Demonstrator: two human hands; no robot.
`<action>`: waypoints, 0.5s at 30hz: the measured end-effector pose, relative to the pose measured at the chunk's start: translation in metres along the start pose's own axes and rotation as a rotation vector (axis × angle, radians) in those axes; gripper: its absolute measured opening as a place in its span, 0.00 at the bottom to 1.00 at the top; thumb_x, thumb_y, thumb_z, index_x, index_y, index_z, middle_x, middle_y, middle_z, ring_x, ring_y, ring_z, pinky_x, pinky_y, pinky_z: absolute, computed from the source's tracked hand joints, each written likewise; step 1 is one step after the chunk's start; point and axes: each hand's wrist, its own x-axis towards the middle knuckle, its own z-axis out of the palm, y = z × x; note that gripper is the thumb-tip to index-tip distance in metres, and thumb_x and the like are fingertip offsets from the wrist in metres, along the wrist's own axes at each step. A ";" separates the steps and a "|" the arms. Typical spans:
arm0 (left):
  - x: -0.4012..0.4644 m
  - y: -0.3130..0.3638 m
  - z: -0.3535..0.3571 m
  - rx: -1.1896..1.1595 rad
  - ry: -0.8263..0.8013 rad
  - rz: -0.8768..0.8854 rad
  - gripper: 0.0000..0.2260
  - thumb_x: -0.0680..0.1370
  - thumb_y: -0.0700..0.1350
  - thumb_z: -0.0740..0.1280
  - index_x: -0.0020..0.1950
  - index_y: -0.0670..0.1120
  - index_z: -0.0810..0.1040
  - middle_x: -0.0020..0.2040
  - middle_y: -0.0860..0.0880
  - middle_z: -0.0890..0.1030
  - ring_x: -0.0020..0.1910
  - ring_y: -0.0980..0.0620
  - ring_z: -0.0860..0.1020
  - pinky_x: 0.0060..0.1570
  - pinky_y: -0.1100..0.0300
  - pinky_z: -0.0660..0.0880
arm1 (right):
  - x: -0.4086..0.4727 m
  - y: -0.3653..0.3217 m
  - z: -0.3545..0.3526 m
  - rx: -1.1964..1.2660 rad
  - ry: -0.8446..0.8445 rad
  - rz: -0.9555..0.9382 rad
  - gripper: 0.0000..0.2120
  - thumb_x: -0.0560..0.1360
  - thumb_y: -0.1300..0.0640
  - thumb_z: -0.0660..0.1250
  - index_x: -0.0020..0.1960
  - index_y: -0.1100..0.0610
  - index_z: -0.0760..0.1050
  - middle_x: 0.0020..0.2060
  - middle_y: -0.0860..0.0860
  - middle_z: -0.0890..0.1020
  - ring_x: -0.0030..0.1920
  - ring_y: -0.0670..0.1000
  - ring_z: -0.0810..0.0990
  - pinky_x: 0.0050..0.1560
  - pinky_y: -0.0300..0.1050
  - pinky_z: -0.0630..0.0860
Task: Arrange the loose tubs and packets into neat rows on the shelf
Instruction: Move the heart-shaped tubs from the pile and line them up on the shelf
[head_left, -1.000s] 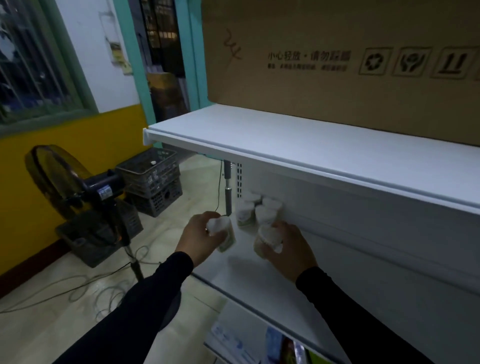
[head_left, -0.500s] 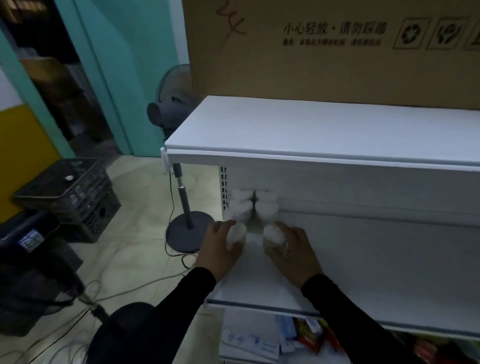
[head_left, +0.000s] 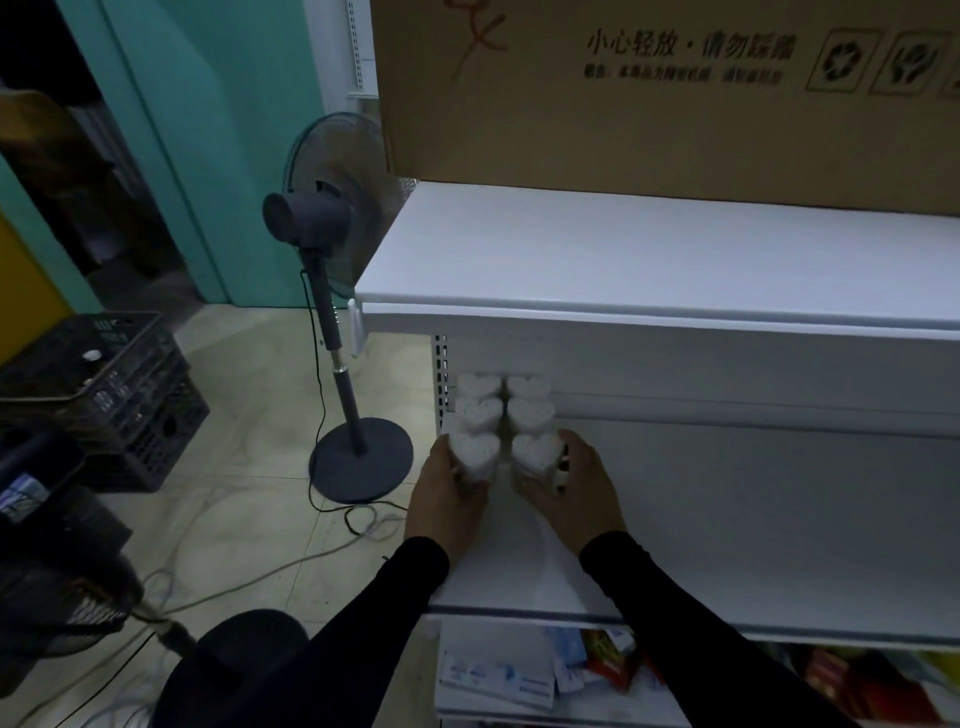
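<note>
Both tubs have slid back since the earlier frame. Our left hand (head_left: 448, 493) grips the left tub (head_left: 474, 453), our right hand (head_left: 581, 493) the right tub (head_left: 536, 453), just before the two rows (head_left: 503, 405) at the shelf (head_left: 779, 519)'s left edge; bare shelf stretches rightward.

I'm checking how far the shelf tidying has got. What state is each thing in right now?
Left hand: grips the front left tub, upright on the shelf.
Right hand: grips the front right tub, upright.
Four tubs behind: upright, in two rows, heart-shaped lids on.
Cardboard box: closed, standing on the top shelf.
Pedestal fan: upright on the floor; running or not, unclear.
</note>
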 end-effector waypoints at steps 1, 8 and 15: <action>0.003 0.001 0.001 0.003 0.001 0.002 0.25 0.72 0.40 0.70 0.68 0.49 0.69 0.62 0.51 0.78 0.58 0.55 0.78 0.55 0.61 0.76 | 0.002 0.000 0.001 0.001 -0.001 -0.004 0.31 0.68 0.46 0.75 0.66 0.53 0.69 0.57 0.53 0.75 0.56 0.52 0.76 0.55 0.48 0.76; 0.018 -0.002 0.005 0.024 -0.002 0.016 0.22 0.72 0.37 0.69 0.64 0.48 0.70 0.60 0.49 0.79 0.58 0.50 0.78 0.53 0.60 0.75 | 0.016 0.006 0.010 -0.021 0.004 -0.019 0.34 0.67 0.46 0.76 0.68 0.55 0.68 0.58 0.54 0.76 0.57 0.53 0.75 0.55 0.51 0.76; 0.023 -0.001 0.006 0.015 -0.015 0.021 0.21 0.72 0.38 0.68 0.63 0.48 0.71 0.59 0.48 0.80 0.57 0.49 0.79 0.53 0.59 0.76 | 0.017 0.007 0.011 -0.022 0.023 -0.006 0.36 0.66 0.44 0.74 0.69 0.56 0.67 0.60 0.56 0.76 0.58 0.55 0.76 0.55 0.53 0.77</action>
